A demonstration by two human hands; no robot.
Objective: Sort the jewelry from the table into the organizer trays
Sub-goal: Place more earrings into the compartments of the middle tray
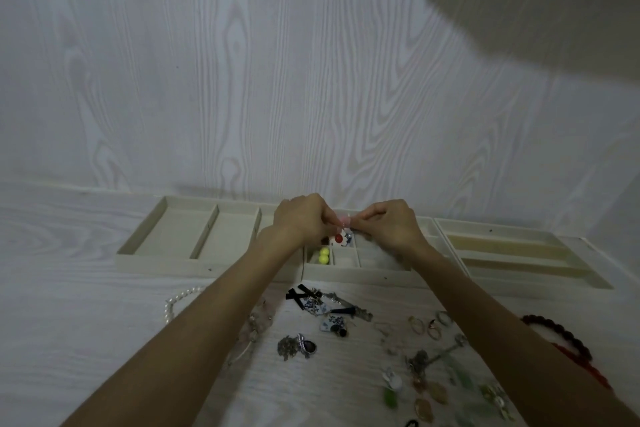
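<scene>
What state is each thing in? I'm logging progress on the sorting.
Left hand: pinching a small pink piece.
Right hand: pinching the same small pink piece above the middle tray.
Beige middle organizer tray: partly filled.
Two yellow-green beads: in a front compartment.
Beige left tray: nothing visible inside.
White pearl necklace: on the table, unsorted.
Dark red bead bracelet: on the table, unsorted.

I see a pale wood-grain table (86, 340) carrying three beige organizer trays (166, 229), a white pearl necklace (176, 302), a dark red bead bracelet (561, 336), and loose gold rings (426, 326).
</scene>
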